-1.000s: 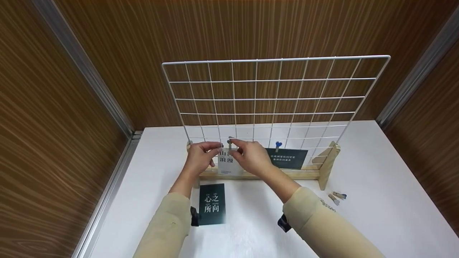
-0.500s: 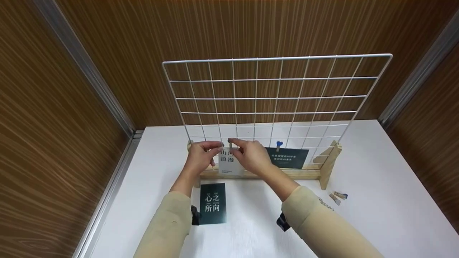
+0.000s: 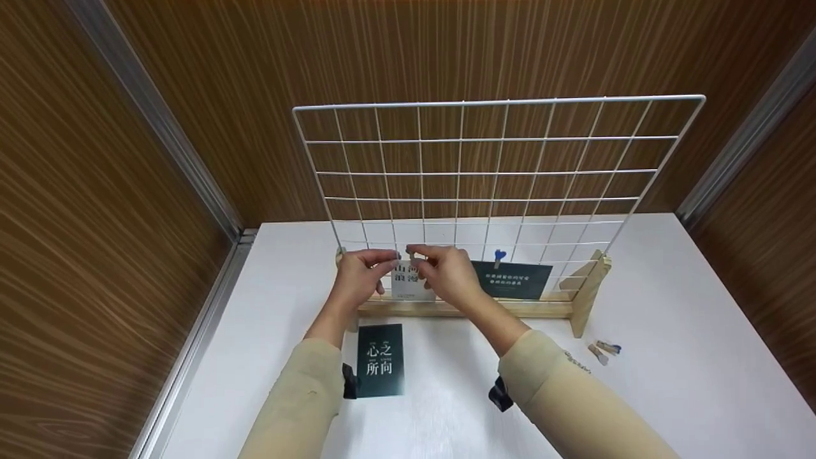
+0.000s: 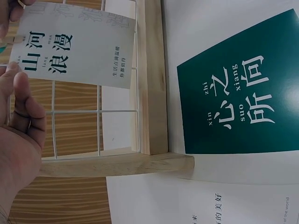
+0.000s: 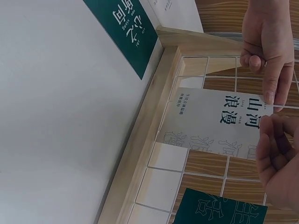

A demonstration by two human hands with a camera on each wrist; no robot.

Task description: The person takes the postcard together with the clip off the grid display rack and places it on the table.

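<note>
A white card with green characters (image 3: pixel 408 290) is held upright against the lower part of a white wire grid (image 3: pixel 482 102). My left hand (image 3: pixel 358 277) pinches its top edge near the left corner, thumb in front, as the right wrist view shows. My right hand (image 3: pixel 451 275) pinches a small wooden clothespin (image 4: pixel 14 41) at the middle of that edge. The fingers hide part of the clothespin. To the right, a dark green card (image 3: pixel 516 282) hangs from the grid by a clothespin with a blue heart (image 3: pixel 500 255).
The grid stands in a wooden base (image 3: pixel 472 310) on a white table. Another green card (image 3: pixel 380 363) lies in front of the base, near the left forearm. Spare clothespins (image 3: pixel 604 349) lie at the right. A white printed card (image 4: pixel 201 200) shows low in the left wrist view.
The white card's lower edge has swung up and back toward the grid. Both hands keep their pinch in almost the same place. The head view has shifted slightly.
</note>
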